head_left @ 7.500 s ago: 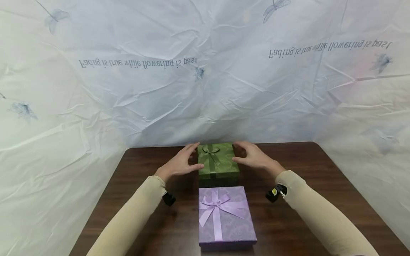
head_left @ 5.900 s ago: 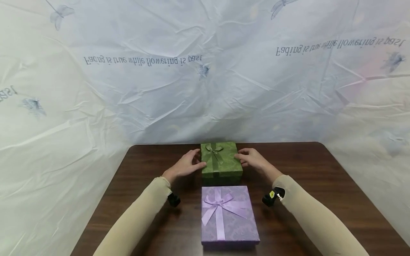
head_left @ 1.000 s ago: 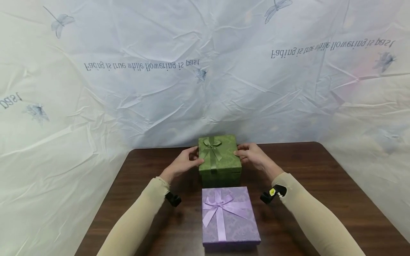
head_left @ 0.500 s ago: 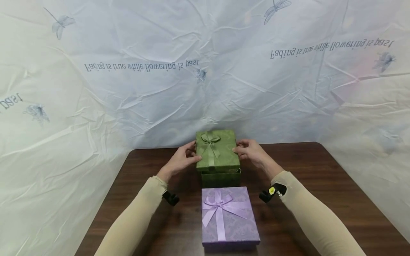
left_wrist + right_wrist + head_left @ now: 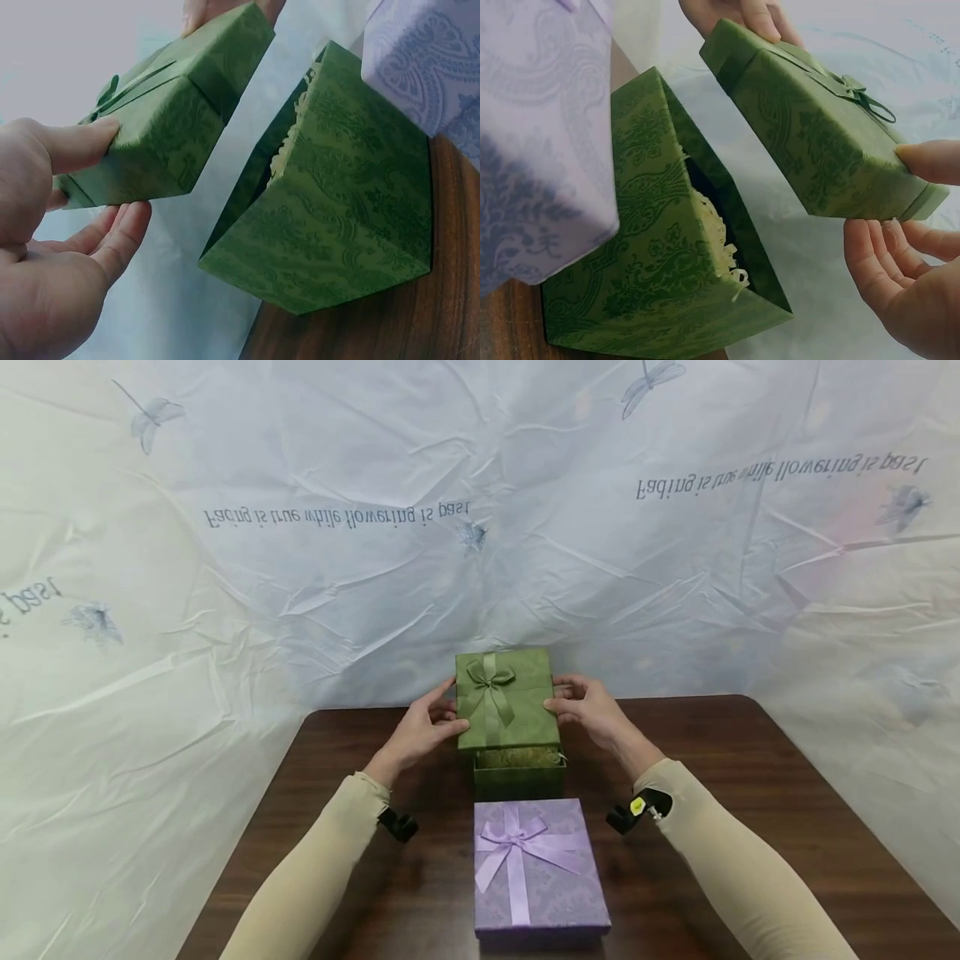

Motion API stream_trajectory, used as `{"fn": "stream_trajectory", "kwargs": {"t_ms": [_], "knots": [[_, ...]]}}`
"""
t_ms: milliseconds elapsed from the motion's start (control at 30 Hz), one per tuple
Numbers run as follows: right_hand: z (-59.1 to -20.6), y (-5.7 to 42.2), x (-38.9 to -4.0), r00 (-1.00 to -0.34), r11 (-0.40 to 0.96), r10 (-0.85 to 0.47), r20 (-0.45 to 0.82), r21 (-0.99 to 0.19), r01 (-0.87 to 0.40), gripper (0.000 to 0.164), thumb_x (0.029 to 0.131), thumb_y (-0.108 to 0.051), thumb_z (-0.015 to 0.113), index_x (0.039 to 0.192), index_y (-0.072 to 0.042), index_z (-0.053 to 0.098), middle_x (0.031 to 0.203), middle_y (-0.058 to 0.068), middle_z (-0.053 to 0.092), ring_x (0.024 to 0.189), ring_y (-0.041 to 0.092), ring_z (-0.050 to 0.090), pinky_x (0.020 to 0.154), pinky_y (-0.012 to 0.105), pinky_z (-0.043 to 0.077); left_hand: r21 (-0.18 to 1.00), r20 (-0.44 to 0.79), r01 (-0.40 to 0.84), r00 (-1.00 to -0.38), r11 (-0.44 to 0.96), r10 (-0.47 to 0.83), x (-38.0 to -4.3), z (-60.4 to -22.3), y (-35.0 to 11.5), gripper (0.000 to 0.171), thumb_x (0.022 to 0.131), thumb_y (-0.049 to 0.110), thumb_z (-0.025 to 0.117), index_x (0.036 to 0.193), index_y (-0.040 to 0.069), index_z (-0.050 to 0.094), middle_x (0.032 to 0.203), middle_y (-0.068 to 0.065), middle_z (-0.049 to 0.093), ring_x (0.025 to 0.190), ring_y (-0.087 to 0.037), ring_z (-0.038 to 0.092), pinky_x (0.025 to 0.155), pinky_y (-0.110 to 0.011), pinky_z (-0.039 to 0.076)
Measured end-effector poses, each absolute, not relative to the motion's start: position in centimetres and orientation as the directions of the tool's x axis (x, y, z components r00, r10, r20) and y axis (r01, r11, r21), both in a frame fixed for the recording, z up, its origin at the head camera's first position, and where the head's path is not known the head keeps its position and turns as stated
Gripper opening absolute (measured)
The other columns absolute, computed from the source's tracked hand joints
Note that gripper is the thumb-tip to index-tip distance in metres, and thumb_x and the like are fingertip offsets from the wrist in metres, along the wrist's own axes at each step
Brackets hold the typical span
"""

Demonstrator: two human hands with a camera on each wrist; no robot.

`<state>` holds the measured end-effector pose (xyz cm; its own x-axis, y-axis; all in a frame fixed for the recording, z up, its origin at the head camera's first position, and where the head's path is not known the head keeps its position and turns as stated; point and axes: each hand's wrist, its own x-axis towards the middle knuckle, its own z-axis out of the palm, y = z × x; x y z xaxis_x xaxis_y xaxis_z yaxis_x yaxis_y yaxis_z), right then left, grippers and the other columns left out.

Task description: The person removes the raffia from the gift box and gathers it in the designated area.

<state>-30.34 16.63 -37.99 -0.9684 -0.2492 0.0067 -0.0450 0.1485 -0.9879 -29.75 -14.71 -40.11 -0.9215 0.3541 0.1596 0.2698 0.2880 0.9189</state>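
A green patterned box lid [image 5: 517, 702] with a green ribbon bow is held up between both hands, clear of its box in both wrist views. My left hand [image 5: 417, 732] pinches its left side, thumb on top and fingers beneath. On the opposite side my right hand [image 5: 596, 717] grips it the same way. Below stands the green box base [image 5: 519, 782], uncovered, with pale shredded paper filler [image 5: 720, 240] showing at its rim. The lid hides most of the inside in the head view.
A lidded purple gift box [image 5: 547, 893] with a lilac ribbon bow sits directly in front of the green base. Both rest on a dark brown wooden table [image 5: 337, 827]. White printed sheeting [image 5: 360, 585] hangs behind the table and along its sides.
The green lid has come up off its base, rising and moving slightly back with both hands. The filler inside has come into view. The purple box has stayed put.
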Motion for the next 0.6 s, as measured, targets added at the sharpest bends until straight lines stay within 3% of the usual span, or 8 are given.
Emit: {"fn": "stream_trajectory", "kwargs": {"t_ms": [133,300,467,600], "knots": [[-37.7,16.7,-30.3,-0.972,0.131,-0.234,0.038,-0.989,-0.071,0.063,0.09,-0.012,0.071,0.145,-0.003,0.042,0.112,0.008,0.051,0.091,0.015,0.059,0.087,0.046,0.054,0.927,0.186,0.276,-0.927,0.255,0.327,-29.6,-40.0,-14.4,0.086,0.087,0.015,0.075,0.155,0.03,0.025,0.119,-0.013,0.055,0.105,-0.023,0.057,0.086,-0.031,0.054],[-37.4,16.9,-30.1,-0.97,0.109,-0.228,0.082,-0.988,-0.109,0.064,0.089,-0.01,0.071,0.145,-0.003,0.042,0.112,0.007,0.052,0.091,0.014,0.058,0.074,0.028,0.056,0.942,0.193,0.26,-0.937,0.212,0.29,-29.4,-39.7,-14.0,0.086,0.087,0.009,0.074,0.156,0.018,0.024,0.126,-0.014,0.053,0.112,-0.023,0.056,0.092,-0.028,0.053],[-37.3,17.0,-29.9,-0.969,0.074,-0.219,0.116,-0.988,-0.135,0.06,0.089,-0.008,0.071,0.142,0.001,0.044,0.111,0.005,0.052,0.093,0.014,0.057,0.073,0.026,0.055,0.945,0.203,0.257,-0.946,0.201,0.254,-29.1,-39.2,-13.4,0.074,0.086,0.007,0.074,0.149,0.004,0.036,0.128,-0.017,0.052,0.112,-0.027,0.056,0.094,-0.03,0.052],[-37.2,17.1,-29.9,-0.967,0.071,-0.209,0.143,-0.984,-0.161,0.058,0.087,-0.007,0.072,0.139,0.003,0.047,0.11,0.003,0.053,0.096,0.015,0.056,0.076,0.023,0.054,0.947,0.196,0.248,-0.95,0.206,0.243,-29.0,-39.0,-13.3,0.067,0.086,0.007,0.075,0.144,0.005,0.042,0.126,-0.016,0.052,0.111,-0.027,0.057,0.095,-0.033,0.052]]}}
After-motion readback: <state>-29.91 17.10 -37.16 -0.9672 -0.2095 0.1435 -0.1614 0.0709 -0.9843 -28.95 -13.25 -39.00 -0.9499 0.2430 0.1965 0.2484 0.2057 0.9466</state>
